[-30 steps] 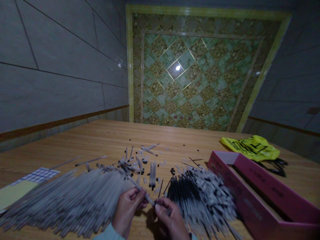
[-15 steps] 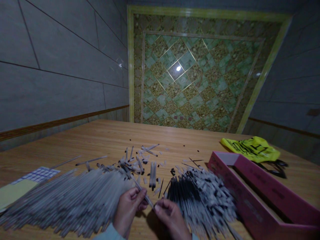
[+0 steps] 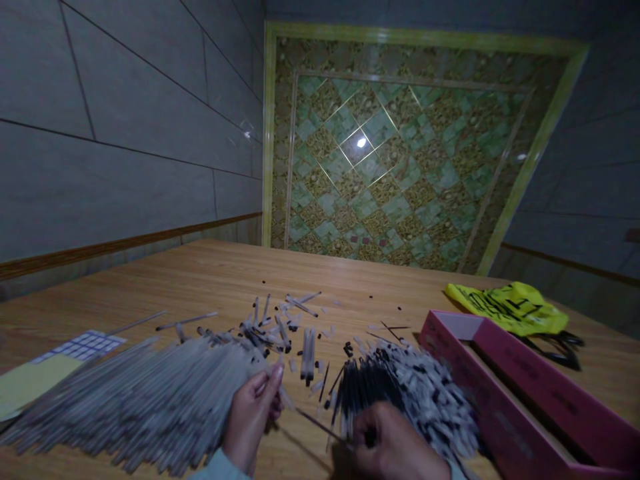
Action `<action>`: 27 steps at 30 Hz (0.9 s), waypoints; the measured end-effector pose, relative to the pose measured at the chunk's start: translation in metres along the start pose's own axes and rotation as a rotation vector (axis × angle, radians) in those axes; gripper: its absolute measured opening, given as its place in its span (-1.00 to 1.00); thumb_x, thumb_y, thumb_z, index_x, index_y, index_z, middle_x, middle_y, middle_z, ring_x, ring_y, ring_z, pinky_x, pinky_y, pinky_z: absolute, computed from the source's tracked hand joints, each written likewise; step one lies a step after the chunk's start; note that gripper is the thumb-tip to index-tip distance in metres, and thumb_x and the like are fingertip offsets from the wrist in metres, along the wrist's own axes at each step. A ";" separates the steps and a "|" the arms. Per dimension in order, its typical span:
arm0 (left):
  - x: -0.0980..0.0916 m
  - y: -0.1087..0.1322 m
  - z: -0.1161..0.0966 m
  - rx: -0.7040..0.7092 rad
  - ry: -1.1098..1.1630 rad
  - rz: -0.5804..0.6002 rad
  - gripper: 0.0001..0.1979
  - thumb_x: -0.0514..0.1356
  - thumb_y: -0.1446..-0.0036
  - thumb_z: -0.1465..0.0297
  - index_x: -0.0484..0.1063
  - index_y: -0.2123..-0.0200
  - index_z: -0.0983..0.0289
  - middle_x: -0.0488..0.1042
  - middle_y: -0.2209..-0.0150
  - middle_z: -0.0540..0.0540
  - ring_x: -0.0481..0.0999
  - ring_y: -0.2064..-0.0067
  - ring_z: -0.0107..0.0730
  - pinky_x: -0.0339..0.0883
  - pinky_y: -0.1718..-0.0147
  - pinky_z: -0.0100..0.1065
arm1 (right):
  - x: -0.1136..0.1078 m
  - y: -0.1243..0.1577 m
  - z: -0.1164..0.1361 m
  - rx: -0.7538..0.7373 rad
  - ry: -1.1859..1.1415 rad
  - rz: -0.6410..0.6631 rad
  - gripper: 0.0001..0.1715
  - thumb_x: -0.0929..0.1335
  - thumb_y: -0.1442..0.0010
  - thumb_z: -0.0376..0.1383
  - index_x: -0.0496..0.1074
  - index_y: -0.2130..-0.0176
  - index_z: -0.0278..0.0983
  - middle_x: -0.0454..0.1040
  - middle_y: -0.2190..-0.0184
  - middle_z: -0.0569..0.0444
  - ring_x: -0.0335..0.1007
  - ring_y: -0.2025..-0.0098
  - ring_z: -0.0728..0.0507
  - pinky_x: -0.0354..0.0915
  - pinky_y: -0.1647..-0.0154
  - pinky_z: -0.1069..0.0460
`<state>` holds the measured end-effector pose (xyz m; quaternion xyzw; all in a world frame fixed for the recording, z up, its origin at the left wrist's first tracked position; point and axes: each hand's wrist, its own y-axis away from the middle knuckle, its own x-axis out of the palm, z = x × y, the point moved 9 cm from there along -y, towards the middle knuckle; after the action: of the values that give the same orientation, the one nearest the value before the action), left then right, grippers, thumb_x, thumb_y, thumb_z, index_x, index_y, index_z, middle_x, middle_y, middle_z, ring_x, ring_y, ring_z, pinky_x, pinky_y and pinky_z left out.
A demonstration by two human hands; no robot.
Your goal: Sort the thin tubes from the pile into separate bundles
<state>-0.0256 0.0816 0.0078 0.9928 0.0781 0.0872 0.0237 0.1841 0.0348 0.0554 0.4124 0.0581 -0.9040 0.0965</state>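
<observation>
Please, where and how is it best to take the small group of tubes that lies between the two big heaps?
Probably around the middle, pinched across both long sides, coming from above: the tubes lie flat on the table, side by side and roughly parallel. Small loose pieces lie close by, so a low sideways approach might disturb them.

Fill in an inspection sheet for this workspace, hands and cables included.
Surface: wood-look table, largely covered near the person.
Working items: pile of pale tubes left, pile of black-and-pale rods right.
Clutter: loose short pieces mid-table; pink box, yellow bag right; checked sheet left.
Hands: left hand pinches a pale tube, blurred; right hand grips a thin dark rod.
Cables: nothing seen for certain; black item beside the yellow bag unclear.
Surroundings: grey tiled wall, green patterned panel.
</observation>
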 end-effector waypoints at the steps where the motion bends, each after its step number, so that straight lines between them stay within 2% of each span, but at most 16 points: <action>1: 0.000 0.000 0.001 -0.004 -0.018 0.002 -0.58 0.20 0.10 0.03 0.43 0.47 0.32 0.30 0.70 -0.07 0.27 0.65 -0.51 0.07 0.70 -0.52 | -0.014 0.001 -0.005 0.006 0.057 -0.082 -0.84 0.24 0.22 -0.42 0.31 0.74 -0.29 0.19 0.74 0.20 0.09 0.60 0.01 -0.11 0.60 0.10; 4: 0.002 0.001 0.001 0.009 -0.050 0.017 -0.57 0.15 0.05 0.02 0.41 0.52 0.33 0.26 0.72 -0.08 0.24 0.67 -0.55 0.01 0.72 -0.55 | -0.039 0.000 -0.019 0.016 0.175 -0.209 -0.78 0.22 0.20 -0.45 0.30 0.76 -0.29 0.22 0.78 0.18 0.12 0.63 0.00 -0.15 0.60 0.07; 7: 0.003 0.003 -0.001 0.019 -0.053 0.018 -0.57 0.15 0.04 0.03 0.44 0.44 0.33 0.24 0.71 -0.10 0.22 0.66 -0.56 0.00 0.72 -0.55 | -0.056 0.001 -0.037 0.138 0.349 -0.310 -0.76 0.23 0.11 -0.40 0.34 0.72 -0.28 0.36 0.73 0.09 0.23 0.61 -0.05 -0.13 0.57 0.04; 10: 0.005 0.004 -0.002 0.001 -0.041 0.026 -0.54 0.17 0.07 0.03 0.47 0.31 0.33 0.20 0.72 -0.12 0.20 0.67 -0.55 0.01 0.73 -0.55 | -0.066 0.005 -0.048 0.265 0.504 -0.359 -0.72 0.22 0.00 -0.33 0.39 0.64 -0.26 0.49 0.59 -0.06 0.38 0.50 -0.15 -0.07 0.54 0.02; 13: 0.009 0.006 -0.002 -0.036 -0.041 0.046 -0.49 0.19 0.12 0.01 0.48 0.27 0.33 0.18 0.72 -0.14 0.17 0.69 -0.55 0.01 0.76 -0.55 | -0.071 0.009 -0.054 0.336 0.572 -0.374 -0.72 0.21 -0.08 -0.28 0.45 0.48 -0.28 0.54 0.45 -0.17 0.45 0.38 -0.25 0.04 0.50 0.00; 15: 0.012 0.007 -0.001 -0.059 -0.041 0.061 -0.46 0.19 0.15 -0.01 0.49 0.25 0.32 0.18 0.73 -0.14 0.17 0.70 -0.54 0.01 0.78 -0.55 | -0.072 0.010 -0.054 0.339 0.564 -0.425 -0.68 0.19 -0.13 -0.24 0.45 0.26 -0.33 0.54 0.40 -0.20 0.46 0.33 -0.29 0.11 0.46 -0.02; 18: 0.013 0.007 0.002 -0.075 -0.048 0.078 -0.44 0.19 0.15 -0.01 0.49 0.21 0.31 0.16 0.74 -0.15 0.15 0.72 -0.55 0.01 0.79 -0.55 | -0.060 0.006 -0.042 0.223 0.393 -0.458 -0.60 0.18 -0.17 -0.21 0.36 0.06 -0.33 0.55 0.29 -0.16 0.46 0.25 -0.26 0.20 0.34 -0.01; 20: 0.014 0.007 0.002 -0.055 -0.055 0.083 -0.46 0.19 0.13 0.01 0.49 0.22 0.32 0.15 0.73 -0.15 0.14 0.72 -0.57 0.01 0.79 -0.55 | -0.040 0.000 -0.028 0.119 0.248 -0.401 -0.64 0.21 -0.15 -0.21 0.41 0.12 -0.28 0.55 0.28 -0.08 0.46 0.23 -0.21 0.21 0.29 0.02; 22: 0.014 0.005 0.001 -0.017 -0.062 0.076 -0.49 0.20 0.12 0.04 0.50 0.23 0.33 0.16 0.71 -0.14 0.15 0.70 -0.58 0.02 0.78 -0.56 | -0.017 -0.004 -0.014 0.051 0.165 -0.315 -0.73 0.24 -0.12 -0.23 0.46 0.25 -0.24 0.56 0.36 -0.01 0.46 0.29 -0.17 0.20 0.35 0.06; 25: 0.012 0.003 0.000 0.032 -0.118 0.066 -0.50 0.18 0.10 0.04 0.52 0.26 0.34 0.17 0.72 -0.13 0.18 0.70 -0.55 0.04 0.76 -0.53 | 0.011 -0.007 0.000 0.021 0.119 -0.214 -0.78 0.25 -0.09 -0.27 0.48 0.36 -0.22 0.54 0.47 0.03 0.44 0.39 -0.14 0.13 0.49 0.09; 27: 0.008 0.002 -0.009 0.106 -0.232 0.067 -0.51 0.12 0.04 0.04 0.52 0.24 0.31 0.25 0.70 -0.08 0.24 0.68 -0.47 0.11 0.72 -0.48 | 0.021 -0.008 0.001 0.036 0.118 -0.188 -0.79 0.26 -0.07 -0.27 0.50 0.37 -0.21 0.54 0.49 0.03 0.43 0.43 -0.13 0.09 0.52 0.09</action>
<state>-0.0190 0.0812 0.0179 0.9982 0.0462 -0.0318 -0.0227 0.1681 0.0400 0.0400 0.4592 0.0860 -0.8842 0.0001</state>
